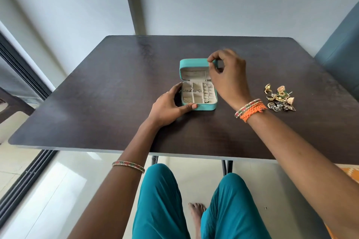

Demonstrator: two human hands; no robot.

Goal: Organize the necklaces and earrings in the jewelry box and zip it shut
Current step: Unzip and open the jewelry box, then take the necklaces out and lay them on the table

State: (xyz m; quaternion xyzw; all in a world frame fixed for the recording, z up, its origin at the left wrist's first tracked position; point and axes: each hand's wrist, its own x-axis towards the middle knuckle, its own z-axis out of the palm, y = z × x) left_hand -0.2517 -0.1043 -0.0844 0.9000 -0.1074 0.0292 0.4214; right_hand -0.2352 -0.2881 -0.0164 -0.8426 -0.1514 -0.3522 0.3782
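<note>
Jewelry box (198, 105): sitting open at frame centre on the dark table (97, 93), lid standing upright.
Left hand (169, 105): gripping the box's lower left corner.
Right hand (226, 75): pinching a thin necklace (207, 78), which is dangling into the box's right compartments.
Earrings (279, 97): lying heaped at frame right, well apart from the box.

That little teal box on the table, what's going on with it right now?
A person is filling the open jewelry box. The left hand holds its near left corner steady, while the right hand pinches a thin chain and dangles it over the compartments on the right side. Some pieces already lie inside. A pile of earrings waits on the table to the right. The lid stands up, unzipped.
</note>
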